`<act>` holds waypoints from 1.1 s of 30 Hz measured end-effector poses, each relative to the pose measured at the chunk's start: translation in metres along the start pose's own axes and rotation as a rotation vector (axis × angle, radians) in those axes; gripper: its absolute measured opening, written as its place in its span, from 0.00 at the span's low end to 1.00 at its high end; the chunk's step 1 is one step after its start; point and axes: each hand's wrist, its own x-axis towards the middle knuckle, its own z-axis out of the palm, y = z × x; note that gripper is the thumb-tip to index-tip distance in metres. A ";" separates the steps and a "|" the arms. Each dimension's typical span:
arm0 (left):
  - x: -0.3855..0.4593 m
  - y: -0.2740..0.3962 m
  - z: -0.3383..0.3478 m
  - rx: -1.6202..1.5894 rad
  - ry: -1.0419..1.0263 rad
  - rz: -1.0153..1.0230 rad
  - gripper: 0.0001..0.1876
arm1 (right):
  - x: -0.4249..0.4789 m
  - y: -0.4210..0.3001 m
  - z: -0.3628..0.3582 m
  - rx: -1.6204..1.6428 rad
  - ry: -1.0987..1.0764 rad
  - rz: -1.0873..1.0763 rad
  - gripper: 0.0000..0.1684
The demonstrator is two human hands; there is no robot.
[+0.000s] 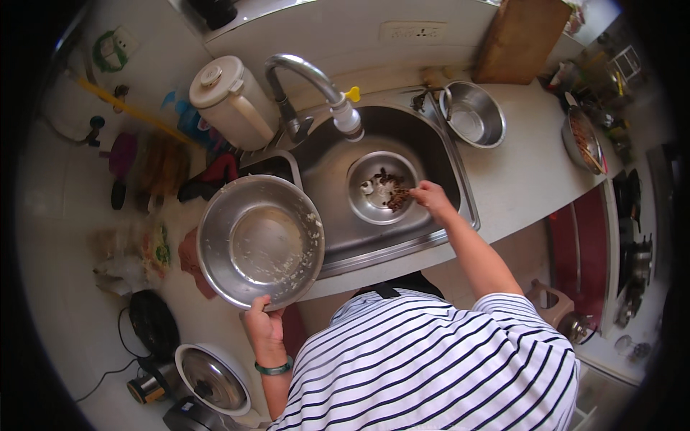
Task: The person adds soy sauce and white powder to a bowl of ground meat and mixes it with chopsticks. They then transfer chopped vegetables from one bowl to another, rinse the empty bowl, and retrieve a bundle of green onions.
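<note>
My left hand grips the near rim of a large stainless steel basin, tilted up at the sink's left side. Pale bits of food cling to its inner wall, mostly on the right. My right hand pinches the right rim of a small stainless steel bowl in the sink. Brown food scraps and a white piece lie in that bowl; what they are is unclear. Above the sink curves a chrome faucet with a white nozzle, and no water shows.
A cream lidded pitcher stands behind the sink's left side. On the right counter are an empty steel pot, a leaning wooden cutting board and a bowl of food with chopsticks. A lidded white pot sits at lower left.
</note>
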 end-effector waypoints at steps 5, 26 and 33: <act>0.004 -0.006 0.036 0.044 -0.044 -0.043 0.09 | -0.040 -0.034 -0.076 0.158 0.117 0.024 0.09; 0.033 -0.119 0.128 0.183 -0.311 -0.283 0.14 | -0.113 -0.032 -0.250 -1.017 0.699 0.023 0.19; 0.047 -0.153 0.127 0.139 -0.281 -0.322 0.12 | -0.030 -0.148 -0.035 -0.746 -0.297 -0.757 0.12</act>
